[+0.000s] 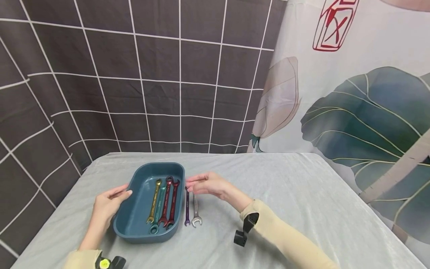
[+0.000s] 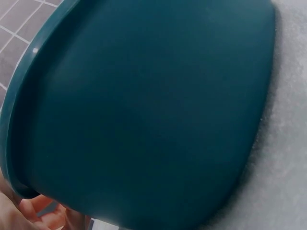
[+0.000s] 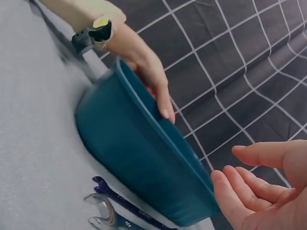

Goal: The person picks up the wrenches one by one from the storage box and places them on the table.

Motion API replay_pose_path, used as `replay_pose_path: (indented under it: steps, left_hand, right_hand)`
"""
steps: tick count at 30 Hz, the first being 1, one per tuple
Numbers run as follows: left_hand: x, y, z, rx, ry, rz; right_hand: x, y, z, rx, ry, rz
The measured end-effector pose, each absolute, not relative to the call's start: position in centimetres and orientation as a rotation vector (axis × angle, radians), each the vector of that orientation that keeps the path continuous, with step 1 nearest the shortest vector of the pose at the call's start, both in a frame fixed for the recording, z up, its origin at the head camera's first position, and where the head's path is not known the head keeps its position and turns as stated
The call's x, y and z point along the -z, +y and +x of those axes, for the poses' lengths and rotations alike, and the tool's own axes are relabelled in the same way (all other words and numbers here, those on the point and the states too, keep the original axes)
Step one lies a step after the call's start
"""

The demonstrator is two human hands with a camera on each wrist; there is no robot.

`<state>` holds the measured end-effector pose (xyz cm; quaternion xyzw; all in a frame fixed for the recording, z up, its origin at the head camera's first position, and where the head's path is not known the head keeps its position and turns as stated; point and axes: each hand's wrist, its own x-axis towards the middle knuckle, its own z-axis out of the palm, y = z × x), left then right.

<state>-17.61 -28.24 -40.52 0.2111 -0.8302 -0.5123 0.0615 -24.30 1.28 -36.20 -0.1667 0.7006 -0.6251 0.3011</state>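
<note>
A blue plastic tub [image 1: 134, 236] stands on the cloth-covered table. My left hand [image 1: 106, 203] pinches its left rim, thumb over the edge and fingers outside below the lip. Inside lie a gold wrench [image 1: 154, 201], a green wrench [image 1: 159, 205] and two red wrenches [image 1: 166, 201], side by side. My right hand [image 1: 209, 185] is at the tub's right side, fingertips right at the rim, thumb apart from the fingers and nothing held. Under it, beside the tub, a purple wrench [image 1: 187, 209] and a silver wrench [image 1: 196, 211] lie on the cloth, their far ends partly covered by that hand.
Pale grey cloth [image 1: 268, 186] covers the table and extends to the right of the tub. Behind the table hangs a dark curtain [image 1: 161, 97] with white grid lines. A white curtain with large printed leaves [image 1: 373, 112] hangs at the right.
</note>
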Motion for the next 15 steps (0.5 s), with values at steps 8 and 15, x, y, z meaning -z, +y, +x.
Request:
replay_pose_path:
  steps: [8,15]
  left_hand:
    - [40.5,-28.4,-17.8,1.556,-2.506,0.658]
    - [40.5,-28.4,-17.8,1.574,-2.503,0.659]
  right_hand:
    - [35.4,0.9,-24.2,1.587,1.929,-0.460]
    - [35.1,-0.1,-24.2,1.532,1.986,-0.479]
